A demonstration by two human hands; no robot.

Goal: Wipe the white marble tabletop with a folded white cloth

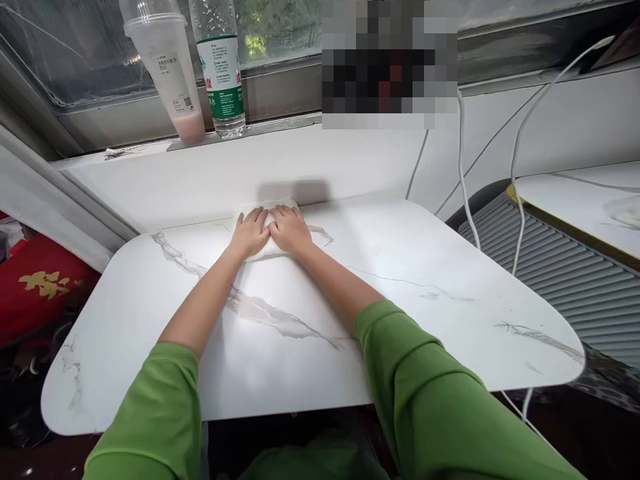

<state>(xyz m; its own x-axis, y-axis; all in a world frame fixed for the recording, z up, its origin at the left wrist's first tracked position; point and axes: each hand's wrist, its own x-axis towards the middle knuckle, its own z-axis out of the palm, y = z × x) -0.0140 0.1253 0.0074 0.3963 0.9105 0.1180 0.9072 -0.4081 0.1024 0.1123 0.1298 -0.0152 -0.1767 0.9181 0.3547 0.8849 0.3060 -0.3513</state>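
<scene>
My left hand [250, 231] and my right hand [289, 229] lie side by side, fingers stretched flat, on a white folded cloth [266, 252] at the far edge of a white marble-patterned table [350, 293]. Both palms press down on the cloth and hide most of it; only its front edge and far corner show. Both arms wear green sleeves.
On the windowsill behind stand a plastic cup with pink drink [170, 73] and a water bottle with a green label [220, 67]. White cables [517, 173] hang at the right over a grey ribbed unit [555, 267]. Red fabric [40, 287] lies at the left.
</scene>
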